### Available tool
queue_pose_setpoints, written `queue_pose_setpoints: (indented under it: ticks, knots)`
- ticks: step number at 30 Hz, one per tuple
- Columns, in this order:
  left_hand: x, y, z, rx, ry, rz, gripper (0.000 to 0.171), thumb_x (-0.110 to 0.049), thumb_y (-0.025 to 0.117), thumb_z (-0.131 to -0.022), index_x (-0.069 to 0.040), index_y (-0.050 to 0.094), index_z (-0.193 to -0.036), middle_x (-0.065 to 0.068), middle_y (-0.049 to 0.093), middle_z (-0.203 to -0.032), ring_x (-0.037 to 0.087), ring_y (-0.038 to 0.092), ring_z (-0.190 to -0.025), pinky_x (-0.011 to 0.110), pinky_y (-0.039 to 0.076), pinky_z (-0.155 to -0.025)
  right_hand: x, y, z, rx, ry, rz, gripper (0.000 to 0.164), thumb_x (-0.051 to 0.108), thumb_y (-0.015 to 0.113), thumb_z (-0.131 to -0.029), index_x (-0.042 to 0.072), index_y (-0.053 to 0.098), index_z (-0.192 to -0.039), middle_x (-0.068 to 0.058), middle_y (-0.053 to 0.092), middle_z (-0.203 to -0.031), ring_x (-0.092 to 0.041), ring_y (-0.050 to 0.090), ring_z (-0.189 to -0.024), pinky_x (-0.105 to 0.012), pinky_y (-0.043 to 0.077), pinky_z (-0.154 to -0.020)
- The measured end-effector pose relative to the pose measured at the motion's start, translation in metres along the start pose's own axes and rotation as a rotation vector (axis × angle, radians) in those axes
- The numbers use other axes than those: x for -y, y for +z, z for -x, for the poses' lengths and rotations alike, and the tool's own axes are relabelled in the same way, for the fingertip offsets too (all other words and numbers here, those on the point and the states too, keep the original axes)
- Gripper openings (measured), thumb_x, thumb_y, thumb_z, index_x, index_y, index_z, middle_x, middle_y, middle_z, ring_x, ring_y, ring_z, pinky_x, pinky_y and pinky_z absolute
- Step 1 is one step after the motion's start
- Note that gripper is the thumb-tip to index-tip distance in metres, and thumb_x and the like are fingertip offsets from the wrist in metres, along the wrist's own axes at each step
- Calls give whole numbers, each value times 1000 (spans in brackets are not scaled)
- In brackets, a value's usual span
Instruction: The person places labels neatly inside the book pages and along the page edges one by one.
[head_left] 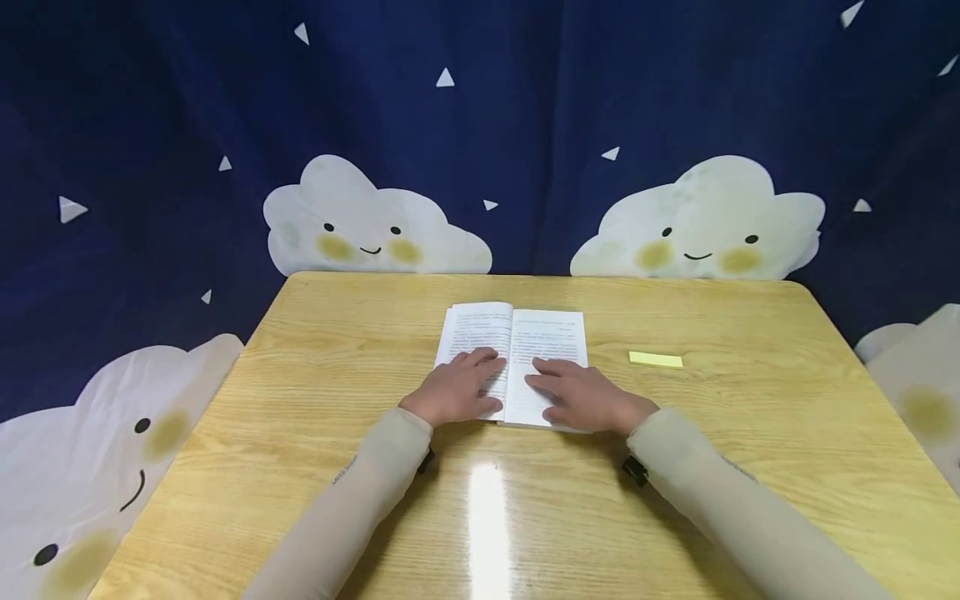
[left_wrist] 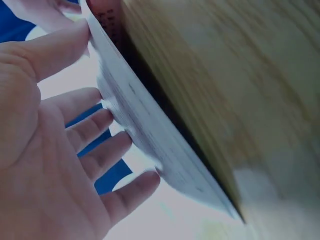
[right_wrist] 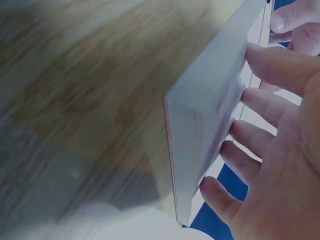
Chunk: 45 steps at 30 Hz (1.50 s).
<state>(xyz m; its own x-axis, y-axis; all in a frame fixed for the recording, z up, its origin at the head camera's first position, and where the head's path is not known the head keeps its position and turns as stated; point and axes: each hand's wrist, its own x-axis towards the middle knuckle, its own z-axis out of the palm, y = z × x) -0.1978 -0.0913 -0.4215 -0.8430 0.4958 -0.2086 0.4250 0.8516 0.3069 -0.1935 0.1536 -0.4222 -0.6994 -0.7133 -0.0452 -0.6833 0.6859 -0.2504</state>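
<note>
An open book (head_left: 480, 321) with printed pages lies flat on the wooden table. My left hand (head_left: 461, 387) rests on its left page, fingers spread. On the right page rests my right hand (head_left: 585, 394), its fingers also spread out. In the left wrist view, the fingertips of the left hand (left_wrist: 75, 135) touch the page surface above the thick page edges (left_wrist: 150, 120). From the right wrist view, the fingertips of the right hand (right_wrist: 260, 135) press on the other half of the book (right_wrist: 192, 125). Neither hand grips anything.
A small yellow strip, perhaps a pad of sticky notes (head_left: 656, 359), lies to the right of the book. The wooden table (head_left: 337, 333) has rounded far corners. Behind it hangs a dark blue curtain (head_left: 525, 125) with smiling clouds and white triangles.
</note>
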Motion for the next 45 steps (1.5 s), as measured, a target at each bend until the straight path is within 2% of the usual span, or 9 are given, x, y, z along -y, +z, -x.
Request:
queue_pose_setpoints:
  ticks: [8,13,23,29,32,35,40,42,45]
  knots:
    - [-2,-2,-2,43,-48,64,69,-41,66,-94,-21,38,-154,3,27,-166,28,28,-152,43,28,-123,-2,-2,2,3,-19,-18,54,23,69,-90,6,56,-140,-21,47,-151,-41,46,-138,-60,48,-99]
    - [-3,-3,-2,69,-79,61,70,-41,67,-93,-25,37,-155,-2,26,-166,27,28,-153,45,31,-121,-4,-2,1,15,-21,-29,54,22,69,-91,7,56,-141,-20,47,-151,-41,46,-138,-60,48,-98]
    - [2,2,-2,66,-70,57,71,-44,63,-95,-29,32,-156,-6,23,-166,25,30,-152,60,33,-115,-3,-3,5,-10,-12,-44,54,23,67,-91,8,55,-141,-20,47,-151,-42,45,-138,-65,47,-94]
    - [1,0,-2,94,-82,63,70,-44,64,-95,-29,33,-156,-5,23,-167,27,28,-152,58,31,-118,-5,-3,4,-20,-20,-86,49,16,67,-90,2,58,-136,-23,48,-149,-43,47,-137,-61,45,-102]
    - [0,0,-1,104,-87,63,70,-44,64,-95,-29,33,-156,-6,22,-167,28,28,-153,57,31,-118,-10,-4,4,-62,-8,-149,39,10,65,-91,-1,63,-128,-24,57,-140,-42,54,-130,-57,45,-105]
    - [0,0,0,108,-86,67,71,-43,63,-95,-29,32,-157,-6,21,-167,28,27,-153,56,31,-118,-24,-6,10,-150,46,-174,28,7,63,-92,-2,69,-118,-19,69,-121,-36,64,-115,-51,50,-100]
    - [-1,-1,0,103,-67,68,70,-41,63,-96,-25,33,-157,-3,22,-167,29,27,-153,51,31,-120,-63,-21,31,-284,261,-124,20,6,60,-92,0,74,-106,-12,71,-95,-23,66,-86,-43,55,-79]
    - [-1,-1,0,104,-62,64,70,-40,63,-96,-24,33,-156,-2,23,-167,29,27,-153,49,31,-121,-79,-29,40,-288,340,-87,20,6,59,-92,-1,74,-103,-14,71,-93,-24,65,-82,-44,54,-76]
    - [-1,-2,-2,104,-52,66,70,-39,64,-96,-23,33,-156,-1,23,-167,29,28,-153,46,30,-121,-100,-39,53,-228,421,-41,22,6,57,-93,-2,74,-104,-19,71,-97,-30,67,-85,-48,54,-77]
